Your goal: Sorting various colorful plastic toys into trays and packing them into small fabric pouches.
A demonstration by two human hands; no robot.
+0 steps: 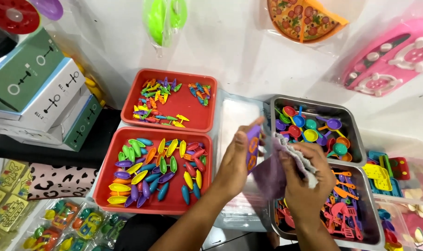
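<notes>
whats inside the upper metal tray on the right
The upper metal tray holds small toy pans in many colours. The cloth in the right hand covers its near left corner.

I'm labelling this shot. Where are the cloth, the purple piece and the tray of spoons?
cloth (pixel 272 174): head view, lower fold.
purple piece (pixel 253 148): head view, its face.
tray of spoons (pixel 354 131): head view, right rim.

White table (pixel 248 60) carries two red trays (pixel 128 195), two steel trays (pixel 355 125), stacked boxes (pixel 39 93)
</notes>
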